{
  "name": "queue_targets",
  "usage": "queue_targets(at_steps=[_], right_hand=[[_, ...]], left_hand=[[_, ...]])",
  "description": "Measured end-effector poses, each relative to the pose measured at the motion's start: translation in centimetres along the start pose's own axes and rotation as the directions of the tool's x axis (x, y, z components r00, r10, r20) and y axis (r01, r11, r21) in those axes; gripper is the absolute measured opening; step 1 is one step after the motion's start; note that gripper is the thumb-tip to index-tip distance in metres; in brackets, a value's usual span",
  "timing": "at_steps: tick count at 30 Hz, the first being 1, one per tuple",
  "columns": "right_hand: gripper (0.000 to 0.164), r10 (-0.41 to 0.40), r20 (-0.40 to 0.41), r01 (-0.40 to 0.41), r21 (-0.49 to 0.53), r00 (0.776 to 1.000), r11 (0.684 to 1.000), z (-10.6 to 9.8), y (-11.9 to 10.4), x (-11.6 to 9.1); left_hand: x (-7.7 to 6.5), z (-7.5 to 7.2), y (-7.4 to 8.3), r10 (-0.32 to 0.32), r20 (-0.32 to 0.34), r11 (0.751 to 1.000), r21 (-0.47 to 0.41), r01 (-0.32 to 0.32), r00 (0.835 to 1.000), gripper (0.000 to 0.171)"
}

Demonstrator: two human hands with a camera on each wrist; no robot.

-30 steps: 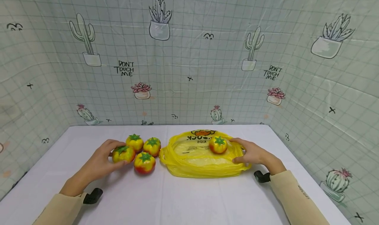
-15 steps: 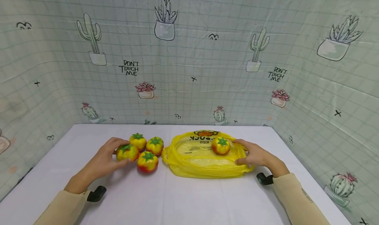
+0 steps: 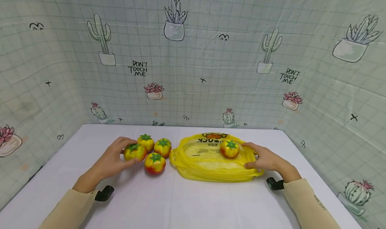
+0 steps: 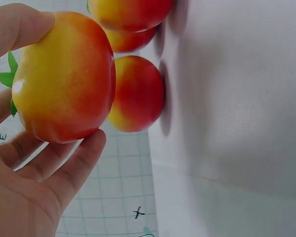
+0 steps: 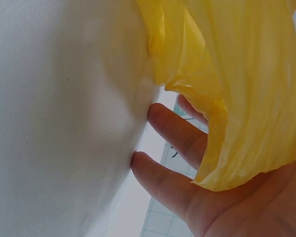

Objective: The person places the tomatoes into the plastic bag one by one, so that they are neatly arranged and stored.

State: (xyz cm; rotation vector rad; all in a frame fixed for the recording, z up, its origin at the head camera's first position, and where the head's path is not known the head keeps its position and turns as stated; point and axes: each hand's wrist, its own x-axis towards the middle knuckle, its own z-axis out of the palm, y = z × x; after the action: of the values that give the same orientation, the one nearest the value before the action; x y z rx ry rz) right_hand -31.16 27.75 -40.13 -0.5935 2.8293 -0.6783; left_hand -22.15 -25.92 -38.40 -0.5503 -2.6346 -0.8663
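Note:
In the head view my left hand (image 3: 114,159) holds a yellow-red tomato (image 3: 135,152) with a green star-shaped top. The left wrist view shows its thumb on one side of that tomato (image 4: 64,79) and fingertips on the other. Beside it stand a near tomato (image 3: 155,164) and two farther ones, one right (image 3: 163,147), one behind (image 3: 146,142). My right hand (image 3: 265,159) rests at the right end of a yellow plastic bag (image 3: 196,167), beside a tomato (image 3: 230,149) on the bag. In the right wrist view the bag (image 5: 251,94) drapes across the palm and hides part of the fingers.
A white-covered table (image 3: 193,205) lies under everything. Behind and at both sides hangs a gridded curtain (image 3: 187,55) with printed cacti. Dark wrist-worn devices show at the left (image 3: 104,193) and right (image 3: 274,183) cuffs, near the table surface.
The whole head view has shifted, so everything appears farther right. Both hands keep nearly the same pose, the left still holding its tomato, the right still at the bag.

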Motion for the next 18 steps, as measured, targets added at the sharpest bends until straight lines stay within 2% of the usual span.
queue_targets(at_steps=[18], right_hand=[[0.081, -0.020, -0.009, 0.020, 0.005, 1.000, 1.000, 0.06, 0.23, -0.05]], left_hand=[[0.15, -0.16, 0.23, -0.007, -0.020, 1.000, -0.003, 0.007, 1.000, 0.049]])
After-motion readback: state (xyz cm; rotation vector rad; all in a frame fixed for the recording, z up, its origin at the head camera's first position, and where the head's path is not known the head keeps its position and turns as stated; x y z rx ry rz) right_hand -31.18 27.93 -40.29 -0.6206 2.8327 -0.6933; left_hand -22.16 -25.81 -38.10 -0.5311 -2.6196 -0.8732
